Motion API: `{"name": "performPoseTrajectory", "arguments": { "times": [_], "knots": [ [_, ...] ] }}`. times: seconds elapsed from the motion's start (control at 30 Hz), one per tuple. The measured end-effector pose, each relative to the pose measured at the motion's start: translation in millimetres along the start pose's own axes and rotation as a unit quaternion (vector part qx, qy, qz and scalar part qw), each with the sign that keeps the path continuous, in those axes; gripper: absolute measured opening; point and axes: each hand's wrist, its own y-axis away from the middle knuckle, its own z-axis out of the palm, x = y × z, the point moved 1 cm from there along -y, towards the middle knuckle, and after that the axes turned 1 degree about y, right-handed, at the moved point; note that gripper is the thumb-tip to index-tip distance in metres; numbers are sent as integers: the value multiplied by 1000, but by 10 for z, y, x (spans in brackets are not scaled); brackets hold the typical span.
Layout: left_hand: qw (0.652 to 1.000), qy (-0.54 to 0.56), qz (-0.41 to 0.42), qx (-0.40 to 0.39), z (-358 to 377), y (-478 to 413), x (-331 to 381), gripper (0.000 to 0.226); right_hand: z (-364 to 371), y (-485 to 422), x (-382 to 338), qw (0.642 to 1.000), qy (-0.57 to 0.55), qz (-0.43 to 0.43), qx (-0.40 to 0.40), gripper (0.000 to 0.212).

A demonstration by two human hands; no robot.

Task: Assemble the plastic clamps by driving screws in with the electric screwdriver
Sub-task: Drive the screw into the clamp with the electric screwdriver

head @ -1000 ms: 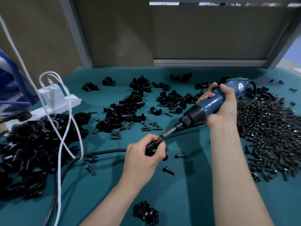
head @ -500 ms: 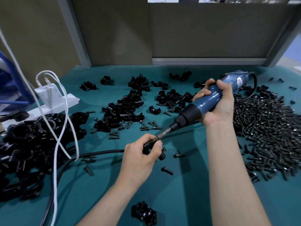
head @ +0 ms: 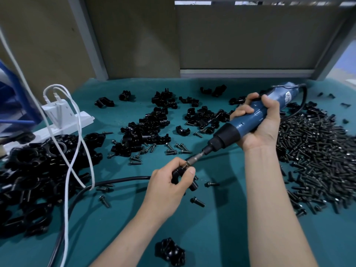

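Note:
My left hand (head: 169, 186) grips a black plastic clamp (head: 178, 173) just above the teal mat; most of the clamp is hidden by my fingers. My right hand (head: 260, 122) is wrapped round the blue electric screwdriver (head: 248, 120), which slants down to the left. Its metal bit (head: 194, 159) meets the top of the held clamp between my thumb and forefinger. The screw under the bit is not visible.
A big heap of black screws (head: 316, 160) covers the right side. Loose clamp halves (head: 150, 130) lie in the middle, a pile of clamps (head: 32, 180) at left. One clamp (head: 170, 251) sits near the front edge. A white power strip (head: 63, 120) and cables (head: 77, 151) cross the left.
The hands, clamp and screwdriver keep the same pose with the bit on the clamp. The view has shifted slightly.

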Motion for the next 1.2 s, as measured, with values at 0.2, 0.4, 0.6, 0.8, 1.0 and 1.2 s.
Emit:
{"name": "performPoseTrajectory", "arguments": {
  "times": [0.2, 0.4, 0.6, 0.8, 1.0, 1.2],
  "knots": [
    [1000, 23, -10, -15, -17, 8, 14, 16, 8, -5, 19, 1000, 4, 3, -4, 14],
    [997, 78, -30, -8, -13, -2, 29, 20, 29, -2, 33, 999, 2, -6, -33, 17],
    [968, 227, -96, -54, -41, -21, 48, 30, 92, 35, 57, 982, -57, -13, -179, 49],
    [953, 244, -120, -130, -75, -28, 61, 25, 174, 49, 16, 962, -109, 26, -250, 42],
    [916, 332, -171, -146, -78, -32, 46, 27, 187, 52, 29, 960, -103, 34, -260, 39],
    [946, 260, -123, -152, -62, -31, 59, 24, 149, 52, 2, 963, -94, 39, -251, 42]
  ]
}}
